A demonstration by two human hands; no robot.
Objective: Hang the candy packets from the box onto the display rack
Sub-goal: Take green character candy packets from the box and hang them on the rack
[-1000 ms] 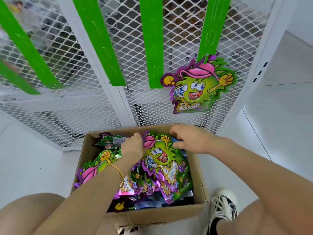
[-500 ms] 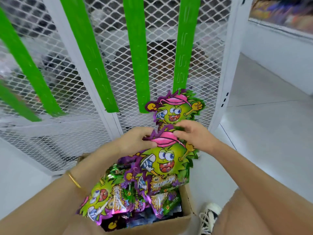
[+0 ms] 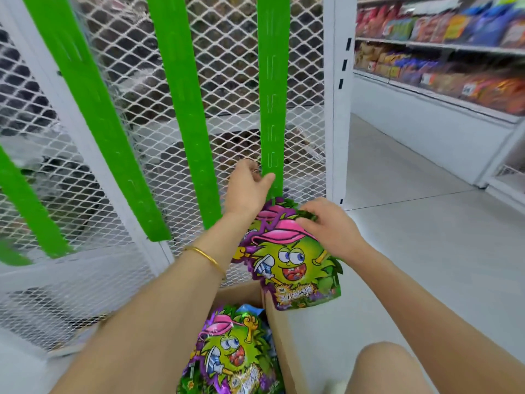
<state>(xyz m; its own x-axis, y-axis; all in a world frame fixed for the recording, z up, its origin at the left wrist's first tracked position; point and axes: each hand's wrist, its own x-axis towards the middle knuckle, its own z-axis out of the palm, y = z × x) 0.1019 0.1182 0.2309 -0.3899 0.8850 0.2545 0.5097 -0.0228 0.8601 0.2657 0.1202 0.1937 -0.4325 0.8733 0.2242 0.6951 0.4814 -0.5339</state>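
L hand [image 3: 247, 191] pinches green strip [image 3: 272, 109]; R hand [image 3: 326, 226] holds packet [image 3: 295, 268] (box [image 3: 241, 292] below).

Both bare arms reach forward, the left higher. The left hand [image 3: 247, 189] pinches the strip [image 3: 272, 95] between thumb and curled fingers. The right hand [image 3: 326, 223], palm down, grips the packet [image 3: 292, 268] by its top.
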